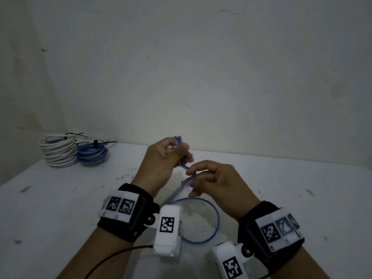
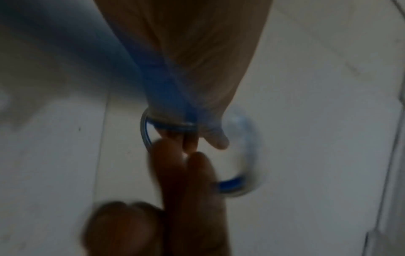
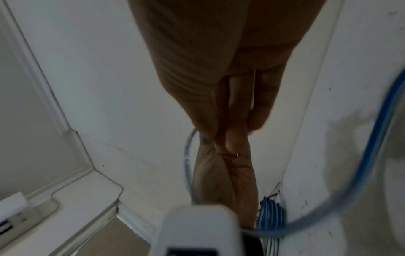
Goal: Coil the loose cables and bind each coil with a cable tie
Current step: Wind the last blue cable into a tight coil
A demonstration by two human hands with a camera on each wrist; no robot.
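Above the white table (image 1: 60,198), my left hand (image 1: 177,152) grips a small bunch of turns of a blue cable (image 1: 218,218), which stick out above its fingers. From there the cable runs down to my right hand (image 1: 192,175), which pinches it between thumb and fingers. Below the hands the cable's slack lies in one wide loop on the table. In the blurred left wrist view the blue cable (image 2: 171,125) wraps round my left fingers, and right-hand fingertips (image 2: 173,155) meet them. The right wrist view shows both hands touching and the blue cable (image 3: 372,147) curving at the right.
At the back left by the wall stand a white coil (image 1: 58,152) and a smaller blue coil (image 1: 92,155), each bound with a black cable tie (image 1: 75,134). The wall rises just behind the table. A thin black cord (image 1: 112,256) trails from my left wrist.
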